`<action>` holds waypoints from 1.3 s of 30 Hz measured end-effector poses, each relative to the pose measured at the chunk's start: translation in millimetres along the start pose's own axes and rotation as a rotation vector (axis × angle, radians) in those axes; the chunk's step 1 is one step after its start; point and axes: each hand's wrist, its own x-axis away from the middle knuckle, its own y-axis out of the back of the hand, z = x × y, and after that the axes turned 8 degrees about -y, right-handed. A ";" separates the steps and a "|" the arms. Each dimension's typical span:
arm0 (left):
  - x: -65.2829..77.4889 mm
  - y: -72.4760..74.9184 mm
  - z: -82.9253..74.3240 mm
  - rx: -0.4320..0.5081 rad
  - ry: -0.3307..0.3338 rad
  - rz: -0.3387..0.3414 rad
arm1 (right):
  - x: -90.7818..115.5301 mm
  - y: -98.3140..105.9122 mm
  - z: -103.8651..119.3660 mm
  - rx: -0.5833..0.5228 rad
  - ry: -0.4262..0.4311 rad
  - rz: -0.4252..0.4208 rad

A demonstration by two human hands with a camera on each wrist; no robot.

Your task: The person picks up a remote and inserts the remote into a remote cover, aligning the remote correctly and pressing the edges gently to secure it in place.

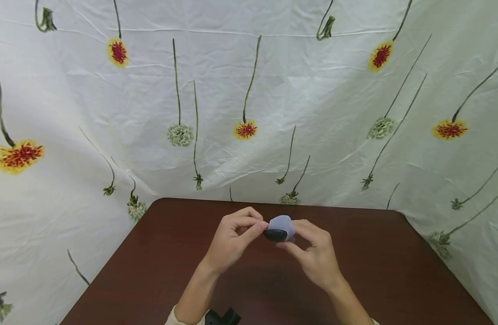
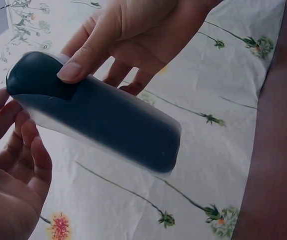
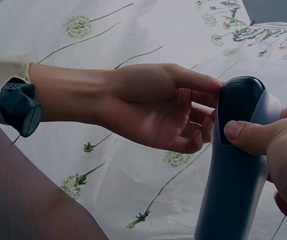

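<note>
Both hands hold a long dark object with rounded ends (image 2: 118, 125) inside a translucent, whitish sleeve (image 1: 282, 221); its exact kind is unclear. One glossy dark end (image 1: 275, 235) sticks out of the sleeve's mouth and faces the head camera. My right hand (image 1: 318, 253) grips it near that mouth, thumb laid over the sleeve's edge and fingers on the far side. From the other side, my left hand (image 1: 232, 234) pinches the rim of the bare end between thumb and forefinger. Its other fingers curl loosely beside the object, as the right wrist view shows.
Under the hands lies a dark reddish-brown table (image 1: 175, 253). White cloth printed with flowers (image 1: 216, 99) hangs behind and beside it. A black wrist-worn device (image 3: 22, 107) sits at the left cuff.
</note>
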 end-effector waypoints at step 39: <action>-0.6 -38.7 11.0 -0.208 -0.270 -0.335 | 4.0 -12.4 6.3 0.247 -0.032 -0.152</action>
